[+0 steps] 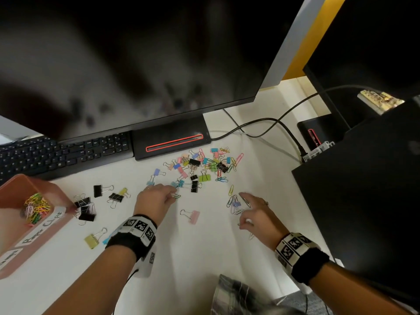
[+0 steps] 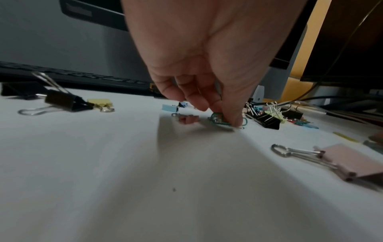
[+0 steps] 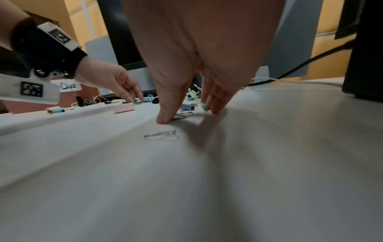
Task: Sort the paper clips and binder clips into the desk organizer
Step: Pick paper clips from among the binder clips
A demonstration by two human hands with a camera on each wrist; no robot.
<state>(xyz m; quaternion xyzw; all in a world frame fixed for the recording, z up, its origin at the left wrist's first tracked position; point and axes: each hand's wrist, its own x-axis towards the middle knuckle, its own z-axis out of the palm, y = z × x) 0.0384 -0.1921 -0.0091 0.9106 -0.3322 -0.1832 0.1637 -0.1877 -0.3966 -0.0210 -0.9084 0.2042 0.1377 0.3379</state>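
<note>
A mixed pile of coloured paper clips and binder clips (image 1: 204, 167) lies on the white desk (image 1: 193, 253). My left hand (image 1: 173, 195) (image 2: 225, 116) pinches a green paper clip (image 1: 176, 196) (image 2: 217, 120) that still lies on the desk. My right hand (image 1: 242, 210) (image 3: 189, 116) spreads straight fingers over a small cluster of paper clips (image 1: 235, 203); its thumb presses a silver clip (image 3: 180, 117). Another pale clip (image 3: 161, 135) lies just nearer. The pink organizer (image 1: 13, 226) stands at the far left, with coloured paper clips (image 1: 37, 208) in one compartment.
A pink binder clip (image 1: 193, 216) lies between my hands. Black binder clips (image 1: 85, 209) and a yellow one (image 1: 92, 241) lie near the organizer. A keyboard (image 1: 63, 155) and monitor base (image 1: 170, 139) bound the back, a black case (image 1: 363, 189) the right, with cables (image 1: 272, 121).
</note>
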